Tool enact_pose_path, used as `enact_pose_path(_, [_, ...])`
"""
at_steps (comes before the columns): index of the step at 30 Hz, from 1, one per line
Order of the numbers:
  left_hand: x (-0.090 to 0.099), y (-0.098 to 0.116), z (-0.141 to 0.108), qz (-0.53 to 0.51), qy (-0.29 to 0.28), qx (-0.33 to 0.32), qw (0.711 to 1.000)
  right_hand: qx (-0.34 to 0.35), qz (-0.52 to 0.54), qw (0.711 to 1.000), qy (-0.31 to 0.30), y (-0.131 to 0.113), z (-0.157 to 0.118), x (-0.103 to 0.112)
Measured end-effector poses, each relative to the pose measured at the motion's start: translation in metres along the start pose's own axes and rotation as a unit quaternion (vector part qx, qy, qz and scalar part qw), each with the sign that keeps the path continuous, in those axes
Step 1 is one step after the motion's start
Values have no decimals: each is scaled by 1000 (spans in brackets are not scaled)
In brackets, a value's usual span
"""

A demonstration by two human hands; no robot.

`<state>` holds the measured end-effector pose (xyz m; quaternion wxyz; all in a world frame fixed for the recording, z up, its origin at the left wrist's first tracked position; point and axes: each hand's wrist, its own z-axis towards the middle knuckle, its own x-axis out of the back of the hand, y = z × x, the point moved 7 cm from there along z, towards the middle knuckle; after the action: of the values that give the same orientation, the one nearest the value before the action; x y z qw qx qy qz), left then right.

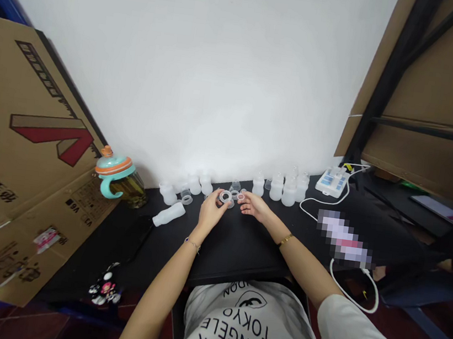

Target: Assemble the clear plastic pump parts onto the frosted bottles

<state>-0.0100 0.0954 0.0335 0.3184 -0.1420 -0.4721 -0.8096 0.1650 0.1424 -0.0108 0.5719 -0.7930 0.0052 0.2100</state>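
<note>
White T-shirt (239, 327) below, clear rings between two hands

Arms reached forward from the shirt across a black table (236, 251), elbows apart, which brought both hands together at its middle. A cardboard sheet (22, 165) leaned in at the left, a dark metal rack (391, 85) stood at the right, and a white wall (174, 62) rose behind the table. Frosted bottles (276, 187) stood in a loose row along the wall, apparently set back to leave the front of the table free for the hands. One fallen bottle (169, 214) lay on its side toward the left. A sippy cup (115, 174) with a teal handle stood at the left end. A white control box (332, 182) sat at the back right, its white cable (322, 205) looping past a pixelated object (345, 238) that could not be made out.

The left hand (212, 213) was closed to a pinch on a clear ring (226, 196), seemingly to keep it upright. The right hand (253, 205) was half curled, its fingertips (243, 197) at a small ring (241, 196); whether they gripped it could not be told.
</note>
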Motion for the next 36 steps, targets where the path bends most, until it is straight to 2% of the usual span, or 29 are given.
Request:
enact_pose_path(11, [2,2,0,-5,7,-11,1000,-13,8,999,-29,-2,-7,-8])
enact_pose_path(20, [-11,-20,6,-177,-28,65,982,17,16,999,-28,-7,-9,-10])
enact_pose_path(28, [-3,-7,2,-79,-5,18,997,38,37,998,-42,-9,-10,-14])
enact_pose_path(36, [-3,-8,2,-60,-2,19,998,63,37,997,-26,-8,-3,-8])
